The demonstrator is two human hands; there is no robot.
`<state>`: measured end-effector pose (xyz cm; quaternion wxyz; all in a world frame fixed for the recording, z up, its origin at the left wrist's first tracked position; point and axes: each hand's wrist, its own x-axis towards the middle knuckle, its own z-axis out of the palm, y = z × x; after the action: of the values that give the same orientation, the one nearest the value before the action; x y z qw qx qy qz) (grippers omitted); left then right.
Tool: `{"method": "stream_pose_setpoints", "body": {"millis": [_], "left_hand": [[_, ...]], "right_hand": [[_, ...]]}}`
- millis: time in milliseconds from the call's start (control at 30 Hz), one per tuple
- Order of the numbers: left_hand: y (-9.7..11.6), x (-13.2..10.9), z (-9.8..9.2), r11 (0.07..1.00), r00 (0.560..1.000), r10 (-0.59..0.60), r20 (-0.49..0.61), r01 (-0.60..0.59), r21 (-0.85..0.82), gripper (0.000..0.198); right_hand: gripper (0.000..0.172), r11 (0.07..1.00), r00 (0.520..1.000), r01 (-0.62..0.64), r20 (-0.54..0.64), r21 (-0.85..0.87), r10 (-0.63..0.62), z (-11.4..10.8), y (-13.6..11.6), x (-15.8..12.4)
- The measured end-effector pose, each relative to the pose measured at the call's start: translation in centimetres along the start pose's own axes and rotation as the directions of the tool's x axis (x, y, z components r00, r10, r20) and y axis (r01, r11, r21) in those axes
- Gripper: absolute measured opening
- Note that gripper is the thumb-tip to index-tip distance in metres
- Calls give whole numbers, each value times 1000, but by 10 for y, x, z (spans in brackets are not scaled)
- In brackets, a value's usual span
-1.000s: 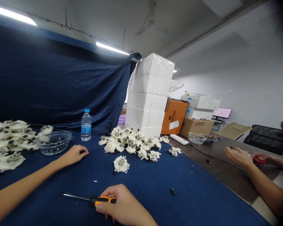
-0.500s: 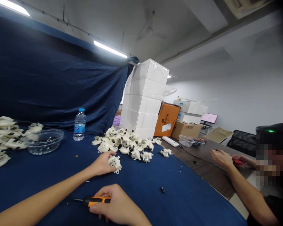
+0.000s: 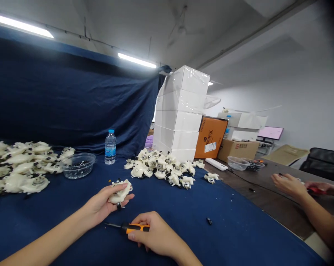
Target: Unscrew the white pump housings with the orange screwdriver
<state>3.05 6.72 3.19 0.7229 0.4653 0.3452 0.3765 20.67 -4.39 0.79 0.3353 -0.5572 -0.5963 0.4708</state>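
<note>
My left hand (image 3: 104,205) holds a cream plastic motor housing (image 3: 120,191) just above the blue cloth, fingers curled under it. My right hand (image 3: 155,233) is closed round the orange and black handle of a screwdriver (image 3: 129,228), whose metal shaft points left toward the left hand. A pile of the same cream housings (image 3: 161,168) lies farther back in the middle. A second heap of cream housings (image 3: 19,168) covers the left side.
A clear bowl (image 3: 78,165) with small dark parts and a water bottle (image 3: 110,147) stand at the back left. Stacked white boxes (image 3: 180,114) and an orange carton (image 3: 211,137) rise behind. A loose black screw (image 3: 209,221) lies to the right. Another person's hands (image 3: 290,184) work at the right.
My left hand took one housing from the cloth, lifted it and drew it back toward me. The right hand stayed on the screwdriver.
</note>
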Motion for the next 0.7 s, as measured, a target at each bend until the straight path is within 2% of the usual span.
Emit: {"method": "stream_pose_setpoints", "body": {"millis": [67, 133, 300, 400, 533, 600, 700], "left_hand": [[5, -7, -3, 992, 997, -69, 40, 73, -103, 33], [8, -15, -8, 983, 992, -87, 91, 100, -153, 33], [6, -31, -28, 992, 996, 66, 60, -59, -111, 37], [5, -37, -43, 990, 995, 98, 25, -94, -107, 36], [3, -40, -59, 979, 1000, 2, -3, -3, -203, 30], [0, -39, -64, 964, 998, -61, -2, 58, -259, 29], [-3, -39, -66, 962, 995, -98, -15, 91, -258, 26]], "right_hand": [[20, 1000, 1000, 2, 3, -3, -2, 0, -1, -1], [20, 1000, 1000, -1, 2, -10, 1, 0, -2, -2], [20, 999, 1000, -28, -1, -27, 28, -3, -8, -5], [22, 998, 999, -52, -7, -29, 52, -3, -12, -7], [23, 996, 996, -85, -34, -26, 84, -3, -16, -6], [23, 994, 993, -106, -62, -31, 104, -2, -17, -6], [23, 990, 985, -137, -115, -39, 132, -1, -16, -5]]}}
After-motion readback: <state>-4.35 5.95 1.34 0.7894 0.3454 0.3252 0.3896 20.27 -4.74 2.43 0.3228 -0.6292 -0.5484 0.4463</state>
